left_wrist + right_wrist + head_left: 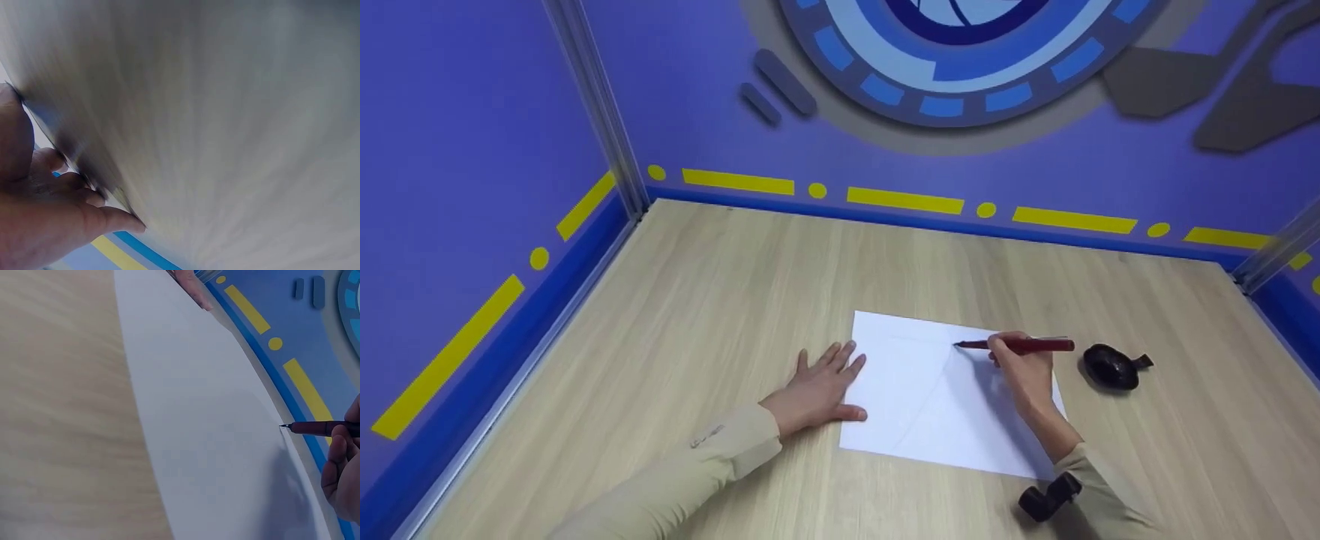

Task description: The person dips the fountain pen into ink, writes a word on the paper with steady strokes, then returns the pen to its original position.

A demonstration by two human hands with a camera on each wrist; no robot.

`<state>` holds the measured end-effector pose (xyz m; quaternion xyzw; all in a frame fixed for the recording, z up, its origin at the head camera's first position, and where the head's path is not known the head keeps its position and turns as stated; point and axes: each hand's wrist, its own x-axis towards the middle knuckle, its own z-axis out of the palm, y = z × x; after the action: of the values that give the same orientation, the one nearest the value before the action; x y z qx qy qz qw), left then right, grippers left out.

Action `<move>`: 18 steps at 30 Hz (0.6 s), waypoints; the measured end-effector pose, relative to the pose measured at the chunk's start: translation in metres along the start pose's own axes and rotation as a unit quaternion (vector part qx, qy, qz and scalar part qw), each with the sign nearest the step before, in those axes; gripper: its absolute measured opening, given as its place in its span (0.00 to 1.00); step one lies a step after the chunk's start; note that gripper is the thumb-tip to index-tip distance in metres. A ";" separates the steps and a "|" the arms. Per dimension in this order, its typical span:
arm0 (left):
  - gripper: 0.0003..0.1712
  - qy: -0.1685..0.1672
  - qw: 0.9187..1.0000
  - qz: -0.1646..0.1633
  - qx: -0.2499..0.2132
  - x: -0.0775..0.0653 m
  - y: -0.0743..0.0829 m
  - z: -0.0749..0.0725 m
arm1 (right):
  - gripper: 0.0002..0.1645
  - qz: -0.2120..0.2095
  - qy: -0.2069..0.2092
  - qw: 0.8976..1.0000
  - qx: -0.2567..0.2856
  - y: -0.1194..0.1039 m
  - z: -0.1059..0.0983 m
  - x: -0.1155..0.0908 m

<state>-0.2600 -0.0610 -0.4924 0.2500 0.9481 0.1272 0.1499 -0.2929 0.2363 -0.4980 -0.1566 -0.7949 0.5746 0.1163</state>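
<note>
A sheet of white paper (907, 397) lies on the wooden table, with faint thin lines across it. My right hand (1024, 371) grips a dark red fountain pen (1039, 345) over the paper's upper right part. The pen lies nearly level, its nib pointing left, at or just above the sheet; in the right wrist view the pen (315, 428) shows a dark pointed nib. My left hand (817, 390) rests with spread fingers at the paper's left edge, its thumb on the sheet. In the left wrist view the left hand (50, 208) appears at the left, fingertips against the surface.
Right of the paper sits a small glossy black rounded object (1111, 367) with a short tab. A black device (1050, 497) is at the right wrist. Blue-purple walls with yellow marks (905, 200) border the wooden tabletop (720, 300) at the back and sides.
</note>
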 end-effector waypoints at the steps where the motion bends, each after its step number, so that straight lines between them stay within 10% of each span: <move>1: 0.49 0.001 1.000 0.000 0.001 0.000 0.000 0.000 | 0.07 0.000 0.000 1.000 -0.002 0.000 0.000 0.000; 18: 0.50 -0.011 1.000 -0.005 -0.001 0.001 -0.001 0.000 | 0.06 -0.005 0.003 1.000 -0.013 0.001 -0.001 -0.007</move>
<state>-0.2616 -0.0613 -0.4928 0.2467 0.9474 0.1246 0.1614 -0.2860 0.2349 -0.4981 -0.1555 -0.8025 0.5634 0.1197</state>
